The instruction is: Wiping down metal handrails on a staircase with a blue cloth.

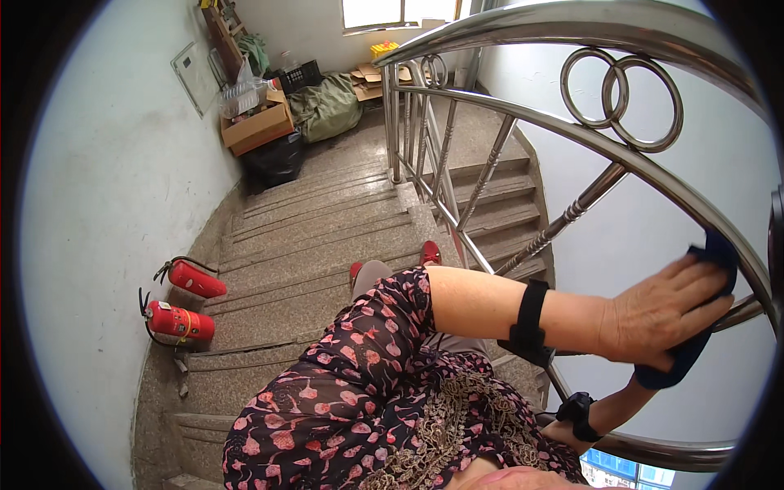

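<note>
My left hand (pixel 661 314) reaches across to the right side, its fingers laid over a dark blue cloth (pixel 719 253) and pressing it to the metal stair railing (pixel 665 184). The cloth also shows below my palm. A black strap circles my left forearm. My right forearm comes up from the lower right, with another black strap at the wrist. It ends behind the lower part of the cloth, so the fingers of my right hand are hidden. The railing is shiny, with two interlocked rings and twisted balusters.
Stone steps (pixel 318 269) lead down to a landing. Two red fire extinguishers (pixel 180 322) stand by the left wall. A cardboard box (pixel 257 126), a black bag (pixel 275 163) and a green sack (pixel 327 106) sit on the landing. Another flight (pixel 502 200) descends beyond the railing.
</note>
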Tool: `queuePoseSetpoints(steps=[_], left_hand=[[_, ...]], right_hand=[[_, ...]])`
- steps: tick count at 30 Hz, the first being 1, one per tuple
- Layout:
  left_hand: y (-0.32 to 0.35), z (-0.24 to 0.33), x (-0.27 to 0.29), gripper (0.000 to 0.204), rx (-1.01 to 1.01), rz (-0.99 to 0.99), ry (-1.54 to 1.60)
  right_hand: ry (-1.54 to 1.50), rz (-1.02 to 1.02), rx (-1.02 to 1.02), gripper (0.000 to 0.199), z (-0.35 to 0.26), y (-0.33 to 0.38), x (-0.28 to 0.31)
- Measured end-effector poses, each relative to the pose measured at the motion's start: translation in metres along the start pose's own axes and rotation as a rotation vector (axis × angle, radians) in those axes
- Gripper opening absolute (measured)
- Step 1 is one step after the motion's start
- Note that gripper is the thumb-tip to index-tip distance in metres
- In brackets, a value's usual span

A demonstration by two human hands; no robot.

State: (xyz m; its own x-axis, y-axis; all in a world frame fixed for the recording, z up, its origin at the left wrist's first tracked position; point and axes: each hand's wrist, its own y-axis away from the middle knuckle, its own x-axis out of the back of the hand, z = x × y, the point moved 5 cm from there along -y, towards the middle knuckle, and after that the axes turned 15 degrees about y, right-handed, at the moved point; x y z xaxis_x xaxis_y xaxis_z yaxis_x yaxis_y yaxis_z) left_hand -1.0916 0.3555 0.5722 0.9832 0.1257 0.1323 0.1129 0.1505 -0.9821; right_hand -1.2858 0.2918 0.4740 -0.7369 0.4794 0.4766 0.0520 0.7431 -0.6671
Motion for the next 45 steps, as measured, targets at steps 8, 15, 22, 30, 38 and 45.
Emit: queuePoseSetpoints(steps=[8,15,22,30,38,45], left_hand=[[0.018,-0.044,-0.046,0.061,0.704,-0.138,0.419],[0.032,-0.050,-0.048,0.034,0.678,-0.014,0.454],[0.077,-0.055,-0.052,0.035,0.703,-0.071,0.396],[0.103,-0.067,-0.054,0.035,0.783,-0.244,0.354],[0.133,-0.076,-0.061,0.030,0.906,-0.313,0.332],[0.153,-0.081,-0.061,0.027,0.900,-0.321,0.361]], right_hand=[[-0.183,-0.074,-0.274,0.046,0.009,0.033,-0.008],[-0.151,-0.299,-0.318,0.050,0.042,0.033,-0.014],[-0.092,-0.649,-0.096,0.050,0.052,0.062,-0.042],[-0.088,-0.721,-0.183,0.057,0.056,0.091,-0.076],[-0.036,-0.880,-0.043,0.054,0.076,0.114,-0.100],[0.207,-0.842,0.169,0.054,0.096,0.131,-0.102]])
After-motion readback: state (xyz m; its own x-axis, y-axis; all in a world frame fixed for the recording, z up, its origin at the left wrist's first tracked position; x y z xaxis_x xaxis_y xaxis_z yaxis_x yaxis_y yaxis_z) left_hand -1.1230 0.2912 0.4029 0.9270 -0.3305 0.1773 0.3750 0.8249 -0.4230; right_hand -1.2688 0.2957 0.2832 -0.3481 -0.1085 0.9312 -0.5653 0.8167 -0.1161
